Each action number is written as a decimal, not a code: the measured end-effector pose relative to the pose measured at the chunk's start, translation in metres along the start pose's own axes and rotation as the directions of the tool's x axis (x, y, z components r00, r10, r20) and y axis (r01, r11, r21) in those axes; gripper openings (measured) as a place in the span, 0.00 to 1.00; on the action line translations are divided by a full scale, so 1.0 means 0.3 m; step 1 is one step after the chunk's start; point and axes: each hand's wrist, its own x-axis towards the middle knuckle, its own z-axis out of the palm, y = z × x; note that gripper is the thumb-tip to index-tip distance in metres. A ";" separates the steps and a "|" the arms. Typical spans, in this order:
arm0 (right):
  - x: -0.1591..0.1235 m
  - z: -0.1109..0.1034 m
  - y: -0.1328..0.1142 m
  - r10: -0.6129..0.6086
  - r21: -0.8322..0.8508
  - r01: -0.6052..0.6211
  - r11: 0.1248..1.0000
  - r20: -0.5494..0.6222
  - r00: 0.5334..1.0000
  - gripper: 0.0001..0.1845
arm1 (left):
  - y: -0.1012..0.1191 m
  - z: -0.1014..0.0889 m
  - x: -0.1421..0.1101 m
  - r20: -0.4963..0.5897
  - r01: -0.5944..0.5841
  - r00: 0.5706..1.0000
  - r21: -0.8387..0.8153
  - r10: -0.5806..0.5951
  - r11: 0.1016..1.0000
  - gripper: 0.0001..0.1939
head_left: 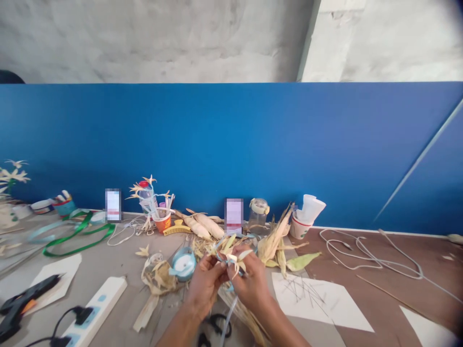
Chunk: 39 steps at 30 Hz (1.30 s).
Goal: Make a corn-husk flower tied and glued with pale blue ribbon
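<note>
Close together above the desk, my left hand [205,283] and my right hand [252,275] pinch a small flower of pale corn husk petals [237,262] with light blue ribbon or tape about it. Both hands have closed fingers, which hide part of the flower. A pale strip [229,319] hangs below them. Black-handled scissors [219,324] lie under my wrists, partly covered. Left of my left hand sits a roll of light blue ribbon [183,264], beside dry crumpled husk [159,277]. Upright corn husks [275,241] stand beyond my right hand.
Thin wires lie on white paper [321,301] at right, near a white cable [372,260]. At left are a black glue gun [27,301], a plugged power strip [99,306] and green ribbon [77,246]. Cups, phones and a jar [258,217] line the blue partition [217,144].
</note>
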 end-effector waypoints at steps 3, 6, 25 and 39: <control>-0.008 0.004 0.002 -0.093 -0.018 0.093 0.995 0.025 0.995 0.07 | -0.011 0.000 0.003 0.000 -0.042 0.999 -0.006 0.042 0.999 0.13; -0.009 0.005 0.001 -0.091 -0.005 0.091 0.996 0.011 0.996 0.07 | -0.009 0.011 -0.003 0.005 -0.057 0.998 -0.011 0.057 0.998 0.12; 0.021 0.005 -0.035 0.503 0.488 -0.495 0.719 0.126 0.855 0.01 | 0.032 0.021 -0.035 0.226 0.045 0.974 -0.066 -0.029 0.997 0.12; 0.031 0.023 -0.023 0.565 0.649 -0.531 0.545 0.184 0.804 0.02 | 0.037 -0.027 -0.017 0.291 0.047 0.953 0.131 -0.083 0.990 0.14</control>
